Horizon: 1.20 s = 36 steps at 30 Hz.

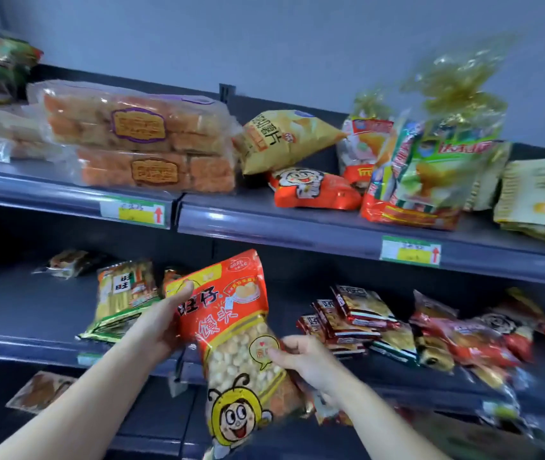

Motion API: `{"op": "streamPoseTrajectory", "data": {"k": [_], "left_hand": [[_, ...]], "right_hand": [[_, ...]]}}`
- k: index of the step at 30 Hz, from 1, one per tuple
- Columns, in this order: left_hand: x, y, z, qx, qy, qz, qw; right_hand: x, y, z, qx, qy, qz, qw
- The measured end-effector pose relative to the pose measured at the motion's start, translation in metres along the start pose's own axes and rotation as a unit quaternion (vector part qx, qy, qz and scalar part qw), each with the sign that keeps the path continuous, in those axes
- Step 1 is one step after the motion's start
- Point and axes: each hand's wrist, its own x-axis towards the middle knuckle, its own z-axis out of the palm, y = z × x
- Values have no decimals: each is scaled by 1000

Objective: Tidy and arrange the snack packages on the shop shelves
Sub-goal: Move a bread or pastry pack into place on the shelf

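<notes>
Bag (228, 313) held tilted before the middle shelf (32, 310). Left hand (165, 323) grips its upper left edge, thumb on front; right hand (307, 363) pinches its right edge.

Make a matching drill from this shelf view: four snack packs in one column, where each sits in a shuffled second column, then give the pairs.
Column one
1. bee-cartoon bag
2. yellow chip bag
3. clear cake packs
4. green cracker pack

Column two
A. stacked at the left of the upper shelf
B. gripped by the left hand and the right hand
C. lying on the middle shelf, left of both hands
D. leaning on the upper shelf, just right of the clear cake packs

Pairs: 1-B, 2-D, 3-A, 4-C
</notes>
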Motion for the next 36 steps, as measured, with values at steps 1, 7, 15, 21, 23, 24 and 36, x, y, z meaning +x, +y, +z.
{"op": "streamPoseTrajectory", "data": {"k": [1,7,15,21,23,24,36], "left_hand": [[-1,-14,18,32,-19,-12,999],[-23,-71,141,189,-180,-85,962],[-60,-102,284,285,-408,-44,866],[-81,-117,380,275,-444,15,853],[-87,-121,408,302,-451,39,839],[-91,-122,423,317,-455,49,830],[-82,-81,598,242,-403,201,859]], "right_hand": [[-16,6,-20,22,9,6,1000],[-115,43,-132,118,97,27,988],[-217,92,-232,212,230,3,950],[-250,87,-285,275,319,-97,902],[-252,80,-305,281,347,-134,885],[-252,75,-316,282,361,-146,876],[-228,4,-479,306,400,-252,826]]}}
